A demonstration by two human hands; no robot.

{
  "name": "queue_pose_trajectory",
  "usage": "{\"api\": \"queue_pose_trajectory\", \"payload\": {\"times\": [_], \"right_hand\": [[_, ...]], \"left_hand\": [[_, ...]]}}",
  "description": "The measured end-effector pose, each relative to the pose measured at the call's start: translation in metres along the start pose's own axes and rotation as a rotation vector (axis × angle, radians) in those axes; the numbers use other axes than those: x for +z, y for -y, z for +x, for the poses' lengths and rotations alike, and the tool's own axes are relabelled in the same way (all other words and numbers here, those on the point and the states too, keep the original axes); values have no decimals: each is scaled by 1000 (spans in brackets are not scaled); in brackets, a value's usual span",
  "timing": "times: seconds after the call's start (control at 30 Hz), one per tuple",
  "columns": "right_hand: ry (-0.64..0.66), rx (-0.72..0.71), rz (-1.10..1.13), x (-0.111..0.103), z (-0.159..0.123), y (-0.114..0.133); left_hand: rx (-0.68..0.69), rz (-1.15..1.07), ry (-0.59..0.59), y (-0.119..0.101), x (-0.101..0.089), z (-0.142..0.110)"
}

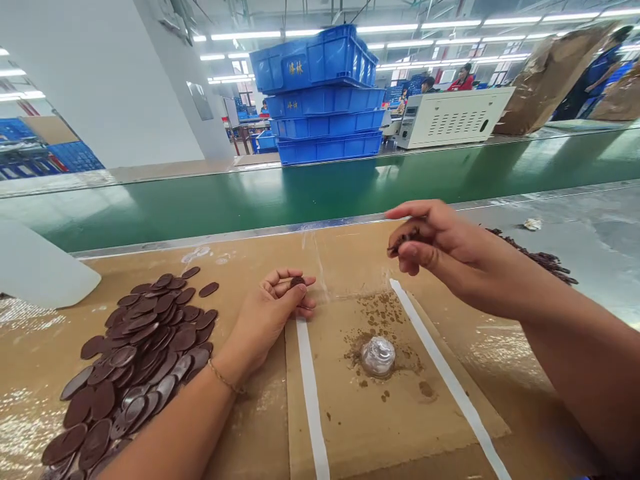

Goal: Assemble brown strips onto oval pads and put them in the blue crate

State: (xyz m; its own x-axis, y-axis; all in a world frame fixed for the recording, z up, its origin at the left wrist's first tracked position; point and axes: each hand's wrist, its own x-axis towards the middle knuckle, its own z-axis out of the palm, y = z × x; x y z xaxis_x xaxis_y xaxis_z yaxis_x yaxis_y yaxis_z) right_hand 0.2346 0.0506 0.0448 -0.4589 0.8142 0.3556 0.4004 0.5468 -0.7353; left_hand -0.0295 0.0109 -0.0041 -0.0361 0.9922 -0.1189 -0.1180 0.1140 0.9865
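My left hand (273, 313) hides most of the disc (297, 282), so only a sliver shows between the fingers. Same deal with my right hand (450, 257): the dark bit (403, 241) it's pinching is mostly covered, no clue what shape it is. The ovals (140, 353) run off the bottom of the shot, and my right arm blocks one end of the dark heap (530, 257). The clear lump (378, 355) is too shiny to make out, the scrap (532, 225) is too small to tell, and the white thing (40, 267) gets cut off at the left edge.

Factory, green conveyor belt (250, 200), stacked blue crates (320, 93)
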Motion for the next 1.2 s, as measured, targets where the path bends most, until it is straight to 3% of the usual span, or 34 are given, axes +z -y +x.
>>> {"api": "queue_pose_trajectory", "payload": {"times": [0.17, 0.33, 0.43, 0.6, 0.77, 1.0, 1.2], "right_hand": [[-65, 53, 231, 4, -17, 0], [197, -55, 70, 4, -26, 17], [287, -84, -41, 8, -32, 23], [326, 91, -50, 14, -32, 21], [363, 38, -10, 15, -30, 24], [415, 71, 15, 21, -31, 25], [423, 57, 4, 23, -29, 24]], "left_hand": [[49, 98, -51, 0, -1, 1], [72, 209, -82, -3, -6, 2], [56, 171, -72, -5, -4, 2], [59, 103, -151, -9, -1, 2], [139, 197, -192, -8, -2, 1], [97, 276, -227, -10, 1, -2], [146, 272, -257, -12, 0, -3]]}}
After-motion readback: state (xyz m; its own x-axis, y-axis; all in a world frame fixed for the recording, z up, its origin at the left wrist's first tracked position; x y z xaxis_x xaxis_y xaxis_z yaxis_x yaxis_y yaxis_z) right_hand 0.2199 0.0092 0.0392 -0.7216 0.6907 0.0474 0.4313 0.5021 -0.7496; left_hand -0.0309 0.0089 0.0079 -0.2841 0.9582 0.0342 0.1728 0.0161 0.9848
